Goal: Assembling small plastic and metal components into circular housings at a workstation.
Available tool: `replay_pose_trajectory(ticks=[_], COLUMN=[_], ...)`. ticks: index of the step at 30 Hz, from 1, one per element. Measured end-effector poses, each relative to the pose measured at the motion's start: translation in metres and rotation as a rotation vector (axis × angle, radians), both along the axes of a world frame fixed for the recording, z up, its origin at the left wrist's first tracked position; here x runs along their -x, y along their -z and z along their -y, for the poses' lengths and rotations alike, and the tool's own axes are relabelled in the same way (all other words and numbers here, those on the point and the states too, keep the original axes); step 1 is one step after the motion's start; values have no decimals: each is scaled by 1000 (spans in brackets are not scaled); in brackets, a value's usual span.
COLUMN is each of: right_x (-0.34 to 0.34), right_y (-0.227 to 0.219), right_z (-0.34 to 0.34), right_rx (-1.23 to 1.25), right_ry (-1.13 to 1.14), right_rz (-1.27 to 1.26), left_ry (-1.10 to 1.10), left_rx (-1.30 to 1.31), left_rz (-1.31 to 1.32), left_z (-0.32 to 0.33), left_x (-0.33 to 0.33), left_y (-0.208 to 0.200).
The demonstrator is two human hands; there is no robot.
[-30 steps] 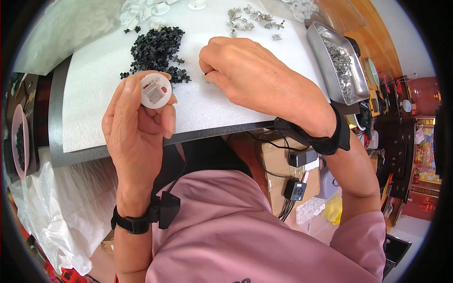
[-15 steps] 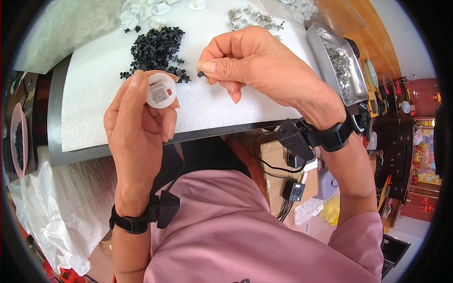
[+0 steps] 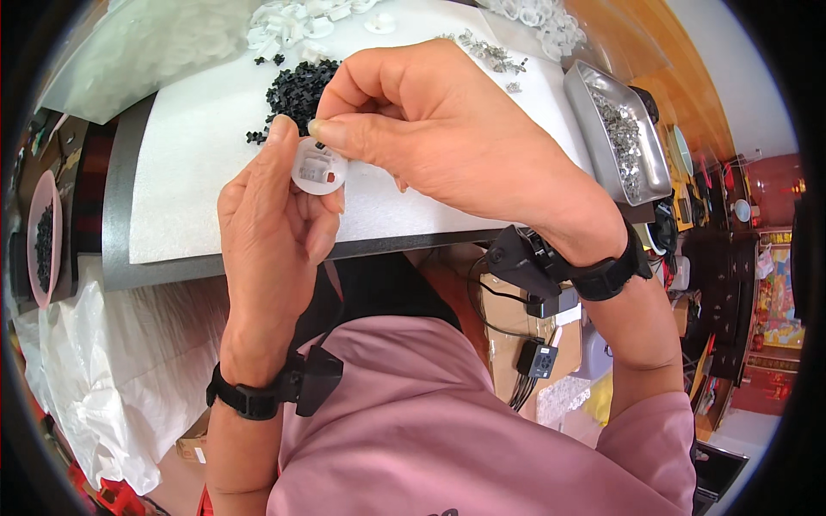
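Observation:
Between the thumb and fingers of my left hand (image 3: pixel 267 206) is a round white plastic part (image 3: pixel 317 176) with a recessed centre and a small cutout. My right hand (image 3: pixel 422 120) pinches a small black plastic piece (image 3: pixel 320 145) at the upper edge of that round part, and its fingertips partly cover the piece. Just beyond both hands lies a heap of similar small black pieces (image 3: pixel 294 93) on the white foam sheet (image 3: pixel 185 185); my right hand hides some of the heap.
White plastic parts (image 3: pixel 288 27) lie at the back, beside a big translucent bag (image 3: pixel 146 52). Small metal pieces (image 3: pixel 490 53) are scattered at the far right. A metal tray (image 3: pixel 641 185) of metal bits stands on the right, and a pink bowl (image 3: pixel 53 202) holds black pieces at left.
My right hand has moved left with the black piece, from beside the heap to the round part. Both the view and my left hand have shifted slightly.

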State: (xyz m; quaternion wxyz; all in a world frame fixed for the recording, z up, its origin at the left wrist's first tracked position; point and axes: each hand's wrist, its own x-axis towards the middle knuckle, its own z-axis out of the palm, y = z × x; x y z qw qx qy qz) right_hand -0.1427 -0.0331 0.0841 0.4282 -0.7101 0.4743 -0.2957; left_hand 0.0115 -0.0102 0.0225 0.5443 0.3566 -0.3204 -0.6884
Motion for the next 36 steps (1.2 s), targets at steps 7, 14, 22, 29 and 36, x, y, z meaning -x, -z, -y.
replay_pose_trajectory(ticks=[7,14,22,29,36], right_x=[-3,-6,-5,-3,-6], right_y=[10,8,13,17,18], right_z=[3,2,1,0,-2], right_rx=[93,114,436,694,679], right_ry=[-11,7,-29,-85,-100], right_rz=[-9,-68,-236,-373,-331], left_ry=[24,15,27,22,49], left_rx=[1,-9,-20,-15,13], left_rz=[47,62,63,54,73], left_z=[1,2,3,3,2], left_x=[0,2,1,2,-1], left_y=[-3,-1,0,-1,4])
